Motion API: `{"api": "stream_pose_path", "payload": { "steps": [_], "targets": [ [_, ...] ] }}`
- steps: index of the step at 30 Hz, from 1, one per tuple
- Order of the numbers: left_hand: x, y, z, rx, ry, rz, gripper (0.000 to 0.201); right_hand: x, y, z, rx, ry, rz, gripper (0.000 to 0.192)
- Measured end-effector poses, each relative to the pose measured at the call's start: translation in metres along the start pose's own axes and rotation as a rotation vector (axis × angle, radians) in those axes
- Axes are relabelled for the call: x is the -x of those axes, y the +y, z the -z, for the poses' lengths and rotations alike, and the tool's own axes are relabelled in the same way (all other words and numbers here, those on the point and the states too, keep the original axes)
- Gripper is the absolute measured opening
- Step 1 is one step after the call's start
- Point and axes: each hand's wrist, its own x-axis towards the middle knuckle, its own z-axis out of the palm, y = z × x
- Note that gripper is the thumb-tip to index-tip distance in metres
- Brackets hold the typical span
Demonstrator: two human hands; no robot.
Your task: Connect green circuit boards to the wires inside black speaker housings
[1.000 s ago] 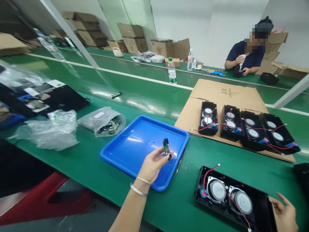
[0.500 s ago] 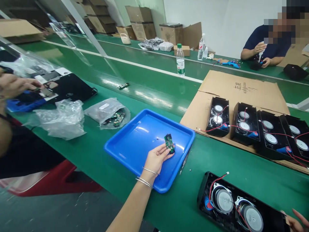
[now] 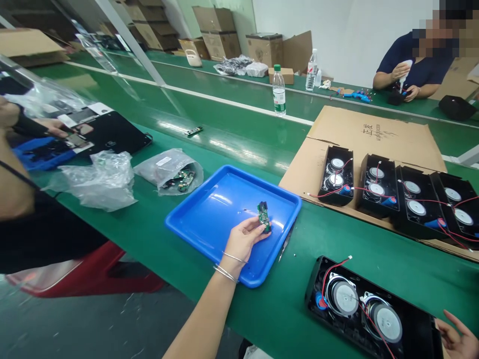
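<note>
My left hand (image 3: 243,242) pinches a small green circuit board (image 3: 264,217) between thumb and fingers. Below it lies a blue plastic tray (image 3: 194,234) with a few dark specks on its floor. At the lower right, my right hand (image 3: 458,336) rests against the end of a black speaker housing (image 3: 415,311), its visible fingers spread; part of the hand is cut off by the frame. Two round silver speakers, red wires with a white plug and a blue part sit in this housing.
Several similar black housings (image 3: 339,174) stand on flattened cardboard (image 3: 322,134). A plastic bag of circuit boards (image 3: 168,172) lies left of the tray, beside crumpled clear plastic (image 3: 99,182). A bottle (image 3: 279,92) stands behind. Co-workers sit at left and far right.
The circuit board in my left hand has turned slightly more upright. My right hand shows more at the housing's end. The co-worker's hand at left has shifted.
</note>
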Motion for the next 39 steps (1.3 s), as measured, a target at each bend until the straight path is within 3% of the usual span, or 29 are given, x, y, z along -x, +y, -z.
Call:
{"api": "stream_pose_path", "payload": {
  "steps": [4, 9, 13, 17, 30, 39],
  "targets": [
    [0.0, 0.003, 0.004, 0.072, -0.061, 0.119, 0.026, 0.012, -0.026, -0.007, 0.023, -0.011, -0.165, 0.064],
    [-0.005, 0.004, 0.007, 0.154, -0.096, 0.202, 0.008, 0.019, -0.049, -0.011, 0.023, -0.036, -0.228, 0.076],
    [-0.008, 0.003, 0.009, 0.199, -0.103, 0.226, 0.015, 0.022, -0.056, -0.013, 0.057, -0.049, -0.232, 0.085],
    [-0.009, 0.003, 0.01, 0.224, -0.111, 0.242, 0.023, 0.026, -0.061, -0.015, 0.08, -0.057, -0.227, 0.089],
    [-0.009, 0.0, 0.013, 0.234, -0.137, 0.239, 0.021, 0.031, -0.062, -0.012, 0.111, -0.044, -0.184, 0.093],
    [-0.006, 0.002, 0.01, 0.206, -0.117, 0.235, 0.021, 0.029, -0.063, -0.013, 0.095, -0.041, -0.176, 0.084]
  ]
}}
